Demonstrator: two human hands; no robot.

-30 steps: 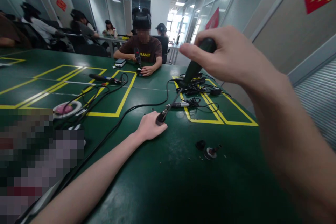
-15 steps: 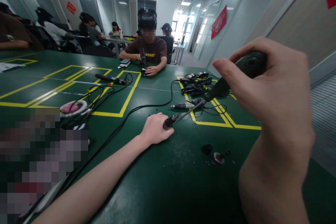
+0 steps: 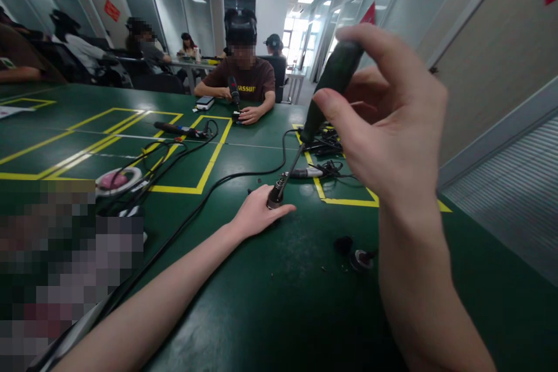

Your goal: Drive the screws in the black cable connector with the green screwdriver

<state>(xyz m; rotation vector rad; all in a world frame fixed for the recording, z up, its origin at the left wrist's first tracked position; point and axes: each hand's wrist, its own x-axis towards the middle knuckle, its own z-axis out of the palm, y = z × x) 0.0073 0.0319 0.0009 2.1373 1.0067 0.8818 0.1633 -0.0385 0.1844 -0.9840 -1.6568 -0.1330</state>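
From where I stand, the dark cylinder (image 3: 275,195) looks light but stiff, probably metal, with a smooth side that could slip when the screwdriver (image 3: 333,72) pushes at an angle; I'd grip it low round its barrel, clear of the narrow, paler fitting at the top. The screwdriver looks rigid and easy to carry, best taken by its fat handle. Of the two hands, the left (image 3: 255,212) curls its fingers round the cylinder on the bench (image 3: 244,290), thumb poking out straight, while the right (image 3: 387,110) is partly closed, thumb and fingers loosely about the screwdriver's handle, above and right of the cylinder. The slim shaft slants down to the cylinder, though I can't tell what its tip touches. The cylinder is short and black, banded near its lower end; the handle is dark green, plump and tapering towards the shaft. Beyond the cylinder, slightly right, lies a grey pen-shaped tool (image 3: 307,172); nearer and right of it sits a metal-rimmed disc (image 3: 361,260).
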